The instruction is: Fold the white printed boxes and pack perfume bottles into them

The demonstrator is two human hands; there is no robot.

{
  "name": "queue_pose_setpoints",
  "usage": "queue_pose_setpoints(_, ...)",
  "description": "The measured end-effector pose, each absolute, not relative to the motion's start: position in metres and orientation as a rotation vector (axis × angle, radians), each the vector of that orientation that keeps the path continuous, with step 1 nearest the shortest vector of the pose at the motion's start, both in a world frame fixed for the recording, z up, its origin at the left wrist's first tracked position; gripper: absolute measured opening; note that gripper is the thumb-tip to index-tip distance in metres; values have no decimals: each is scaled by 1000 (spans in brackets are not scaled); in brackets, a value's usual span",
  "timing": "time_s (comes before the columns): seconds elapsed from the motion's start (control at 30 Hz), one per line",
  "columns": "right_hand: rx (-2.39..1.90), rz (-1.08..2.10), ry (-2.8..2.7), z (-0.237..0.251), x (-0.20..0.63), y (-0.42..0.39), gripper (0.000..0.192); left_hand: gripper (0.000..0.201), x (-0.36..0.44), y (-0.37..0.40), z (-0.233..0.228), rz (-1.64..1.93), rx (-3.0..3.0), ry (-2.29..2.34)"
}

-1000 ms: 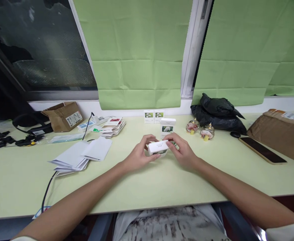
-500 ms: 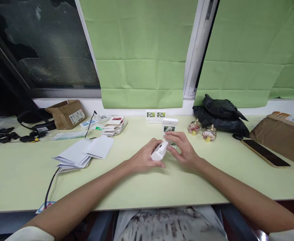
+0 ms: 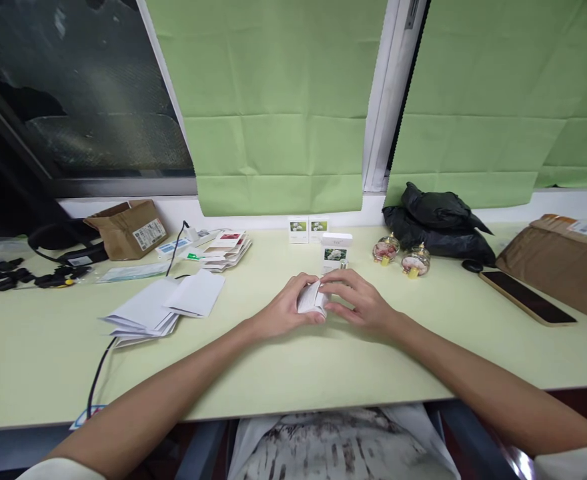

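Note:
My left hand (image 3: 281, 311) is wrapped around a small white carton (image 3: 309, 299), held above the table with printed text on the side facing me. The fingertips of my right hand (image 3: 362, 304) press on the carton's right side, thumb and fingers bent around its edge. Just beyond my hands stands an upright white box (image 3: 337, 244) with a white-flower picture. Something small and shiny (image 3: 343, 265) shows in front of that box, mostly hidden by my right hand.
Two small flower-picture boxes (image 3: 298, 231) stand by the wall. Two ornate round bottles (image 3: 415, 261) sit right of centre, near black plastic bags (image 3: 438, 227), a phone (image 3: 526, 297) and a large brown parcel (image 3: 563, 263). Folded white papers (image 3: 146, 307) and an open cardboard box (image 3: 126, 230) lie left.
The carton has turned in my left hand, so a printed side now faces me. My right fingers have come down and in against it. The view has shifted slightly.

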State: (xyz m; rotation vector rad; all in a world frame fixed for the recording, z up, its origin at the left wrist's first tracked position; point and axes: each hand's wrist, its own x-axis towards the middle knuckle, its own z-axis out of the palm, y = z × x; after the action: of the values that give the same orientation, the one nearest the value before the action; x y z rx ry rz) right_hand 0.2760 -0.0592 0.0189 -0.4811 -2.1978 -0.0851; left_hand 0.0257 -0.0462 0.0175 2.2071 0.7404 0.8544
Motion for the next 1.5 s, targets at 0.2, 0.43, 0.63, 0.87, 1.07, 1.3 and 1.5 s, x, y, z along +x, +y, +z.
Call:
queue_pose_setpoints(0.2,-501,-74,-2182,15,276,-63,31,73,26,-42,15,874,2183,686)
queue_pose_setpoints(0.43,-451,-117,-2188,16,275,-64,38,70,24,-42,19,892,2174,676)
queue_pose_setpoints(0.63,-607,-1,-2267,22,269,-71,64,74,18,-36,13,938,1974,638)
queue_pose_setpoints(0.87,-623,-14,-2232,17,266,-66,56,80,23,-37,15,903,1964,563)
queue_pose_setpoints(1.07,-631,26,-2242,17,266,-62,54,74,16,-39,17,880,2068,583)
queue_pose_setpoints(1.3,-755,147,-2244,16,264,-63,59,45,2,-38,20,1019,2426,878)
queue_pose_setpoints(1.5,-761,183,-2254,17,265,-64,56,35,0,-31,27,1126,2496,913)
